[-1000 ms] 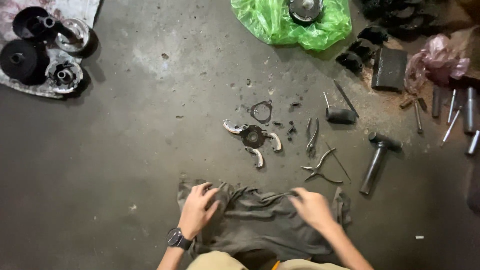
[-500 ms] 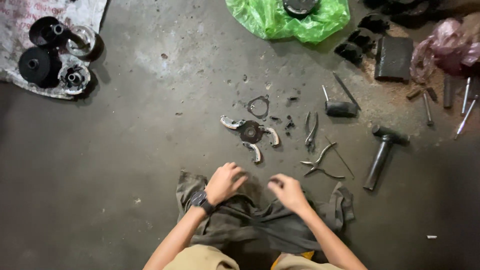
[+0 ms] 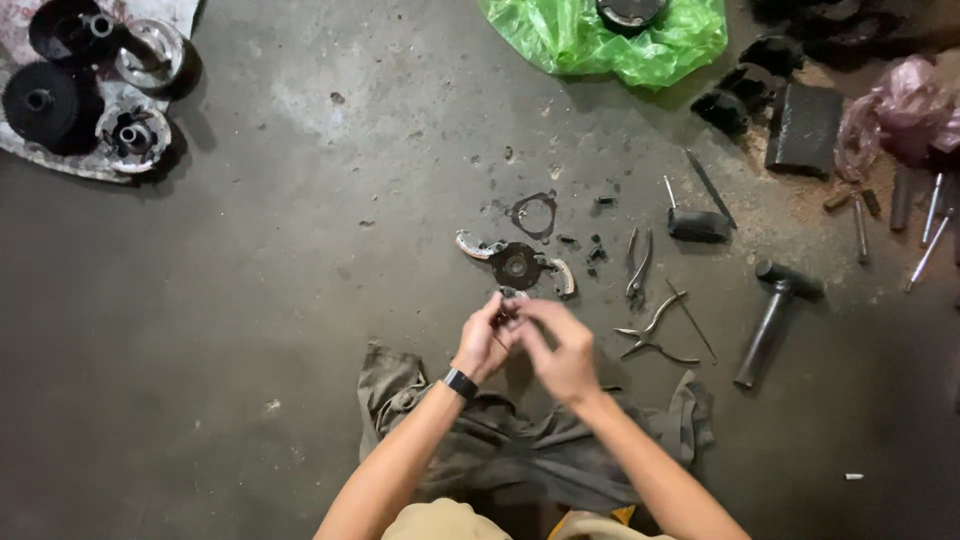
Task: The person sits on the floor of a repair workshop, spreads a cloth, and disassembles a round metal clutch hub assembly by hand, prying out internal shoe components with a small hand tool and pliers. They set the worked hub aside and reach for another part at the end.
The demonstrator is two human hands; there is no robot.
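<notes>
My left hand and right hand pinch one small metal part, fingertips closed; clutch plate at twelve o'clock.

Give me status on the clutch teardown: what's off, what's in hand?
Off: curved shoes, round plate and ring gasket lie loose on the floor. In hand: left hand and right hand pinch a small metal part. Hammer and pliers lie idle.
</notes>
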